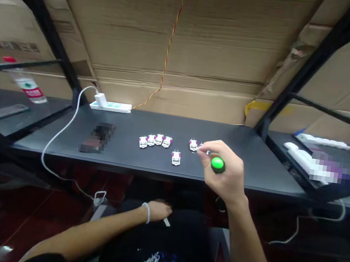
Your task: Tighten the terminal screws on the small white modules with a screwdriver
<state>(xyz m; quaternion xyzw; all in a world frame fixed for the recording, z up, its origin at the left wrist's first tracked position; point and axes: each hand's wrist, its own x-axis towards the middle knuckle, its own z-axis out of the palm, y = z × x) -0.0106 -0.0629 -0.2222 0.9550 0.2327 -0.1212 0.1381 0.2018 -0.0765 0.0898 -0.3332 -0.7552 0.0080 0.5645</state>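
My right hand (226, 168) is raised over the front of the dark desk. Its fingers are closed round a screwdriver-like tool with a green-ended black handle (217, 164); the tool's shaft is hidden. Thumb and index finger are pinched together, with something tiny and whitish at their tips. Just left of them lies a small white-and-magenta plug-like part with two prongs (193, 145), and another beside it is partly covered by the hand. A single such part (176, 157) sits nearer the edge. Several more (159, 139) form a row to the left. My left hand (159, 210) rests on my lap, its fingers mostly hidden, near a white strip (166, 222).
A white power strip (113, 106) with a plugged-in charger stands at the back left, its cable (60, 132) looping over the desk edge. A blurred dark object (97, 138) lies left. Black metal posts (294, 85) flank the desk; cardboard (213, 45) backs it.
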